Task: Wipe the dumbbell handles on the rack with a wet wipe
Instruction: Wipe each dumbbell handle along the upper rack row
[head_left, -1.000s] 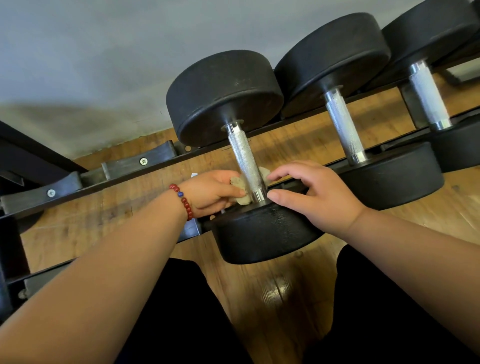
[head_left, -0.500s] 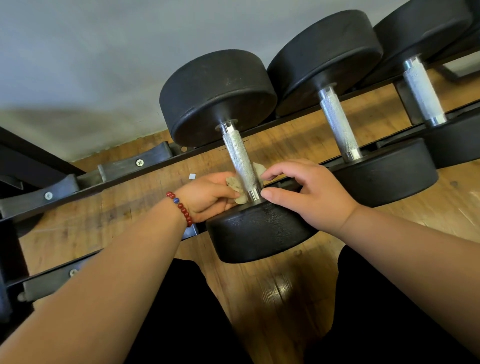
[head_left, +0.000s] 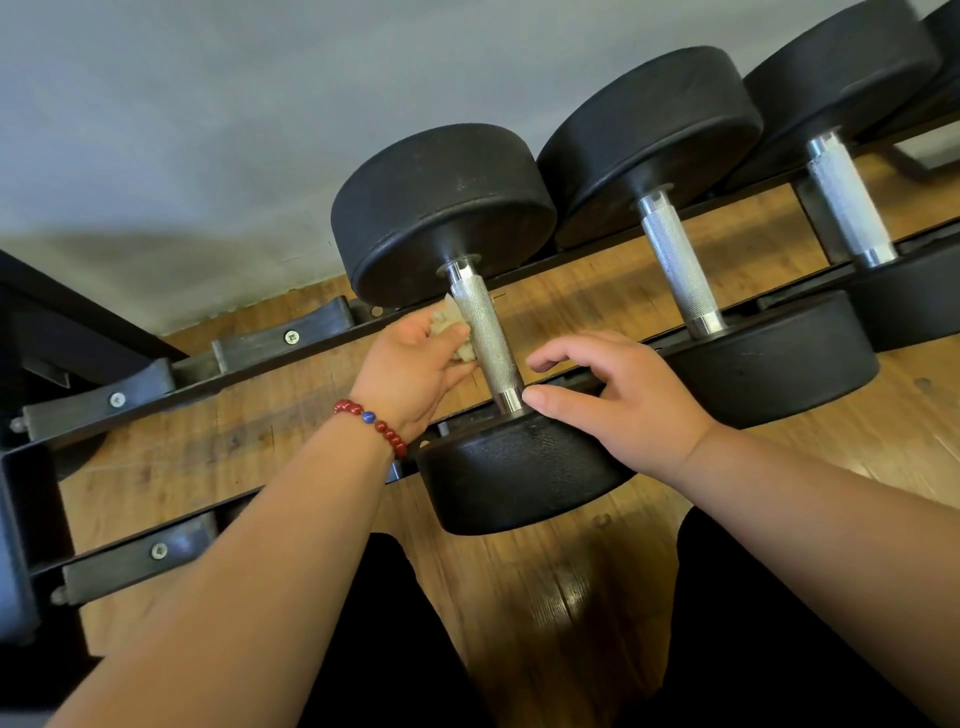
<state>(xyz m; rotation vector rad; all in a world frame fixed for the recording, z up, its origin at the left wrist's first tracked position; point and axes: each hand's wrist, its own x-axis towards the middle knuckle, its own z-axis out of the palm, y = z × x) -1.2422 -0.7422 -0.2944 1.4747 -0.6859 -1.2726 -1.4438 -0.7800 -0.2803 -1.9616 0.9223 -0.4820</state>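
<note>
left hand (head_left: 410, 371) is gripping the crumpled wipe (head_left: 453, 332) against the dumbbell handle (head_left: 487, 340), right hand (head_left: 621, 397) is resting loosely open on the weight (head_left: 519, 478).

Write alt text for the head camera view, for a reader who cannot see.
Seen from above, a person's left hand presses a crumpled wet wipe against the knurled steel handle of the nearest black dumbbell on a rack, while the right hand rests open on its near weight. More dumbbells sit to the right.
</note>
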